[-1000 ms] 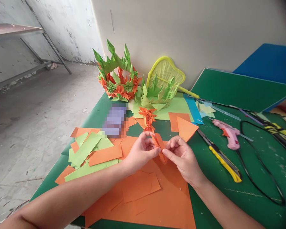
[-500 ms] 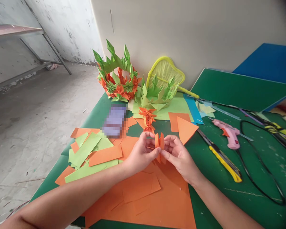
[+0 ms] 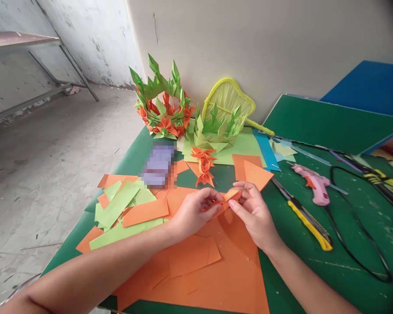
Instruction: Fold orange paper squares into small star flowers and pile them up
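We see both forearms reach forward and converge. The left hand (image 3: 193,213) curls its fingers (image 3: 212,198) inward, thumb pinching; the right hand (image 3: 253,209) meets it, fingertips pinched closed, wrist bent slightly.

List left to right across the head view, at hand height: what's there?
Green and orange paper strips → left hand → folded orange piece → right hand → yellow utility knife → pink glue gun → black cord loop.
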### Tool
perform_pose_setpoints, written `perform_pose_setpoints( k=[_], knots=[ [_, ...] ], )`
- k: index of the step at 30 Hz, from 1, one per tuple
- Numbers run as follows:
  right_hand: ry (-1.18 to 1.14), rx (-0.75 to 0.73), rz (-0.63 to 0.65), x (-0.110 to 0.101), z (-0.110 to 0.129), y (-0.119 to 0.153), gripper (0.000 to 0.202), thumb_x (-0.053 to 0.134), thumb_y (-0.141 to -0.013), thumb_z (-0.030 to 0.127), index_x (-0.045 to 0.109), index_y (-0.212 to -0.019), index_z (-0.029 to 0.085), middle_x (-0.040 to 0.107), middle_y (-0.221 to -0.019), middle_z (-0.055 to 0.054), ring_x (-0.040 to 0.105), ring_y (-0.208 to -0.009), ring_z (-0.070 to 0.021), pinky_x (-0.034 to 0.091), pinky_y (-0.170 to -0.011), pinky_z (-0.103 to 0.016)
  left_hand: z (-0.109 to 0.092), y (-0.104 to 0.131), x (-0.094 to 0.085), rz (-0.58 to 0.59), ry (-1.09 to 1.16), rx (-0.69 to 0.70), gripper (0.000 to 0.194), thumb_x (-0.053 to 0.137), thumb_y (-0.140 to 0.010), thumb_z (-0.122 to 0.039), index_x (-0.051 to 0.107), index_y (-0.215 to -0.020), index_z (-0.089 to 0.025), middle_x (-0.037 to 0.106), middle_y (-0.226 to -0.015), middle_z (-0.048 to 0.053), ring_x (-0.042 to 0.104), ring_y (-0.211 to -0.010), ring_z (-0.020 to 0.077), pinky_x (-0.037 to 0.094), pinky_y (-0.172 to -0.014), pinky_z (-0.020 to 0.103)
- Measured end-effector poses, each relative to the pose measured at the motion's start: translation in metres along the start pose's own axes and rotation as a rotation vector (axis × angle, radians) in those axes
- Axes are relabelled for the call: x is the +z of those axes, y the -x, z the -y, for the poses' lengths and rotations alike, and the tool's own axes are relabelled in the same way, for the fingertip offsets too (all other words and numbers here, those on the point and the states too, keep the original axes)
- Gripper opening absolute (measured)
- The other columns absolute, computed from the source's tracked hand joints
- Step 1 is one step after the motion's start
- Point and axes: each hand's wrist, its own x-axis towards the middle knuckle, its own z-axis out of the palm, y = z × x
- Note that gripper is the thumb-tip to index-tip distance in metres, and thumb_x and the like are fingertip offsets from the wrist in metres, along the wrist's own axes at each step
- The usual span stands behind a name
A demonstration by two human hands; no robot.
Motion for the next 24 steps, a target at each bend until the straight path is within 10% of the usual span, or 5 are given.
perform_pose_setpoints(
  k=[24],
  knots=[
    [0.203,-0.059,0.017,0.0064,0.0016,0.0052,0.013,0.066,-0.085,0.036,0.062,-0.09,0.024,0.06,-0.096,-0.004,0.06,-0.076,-0.017,0.052,-0.061,-0.027,0.0008,-0.0039,-0.002,0.009,0.209,-0.248,0.039,0.062,-0.082,-0.054,0.054,-0.081,-0.017,0.066,-0.071,0.003,0.065,-0.064,0.0144,0.048,-0.052,0.022]
  ],
)
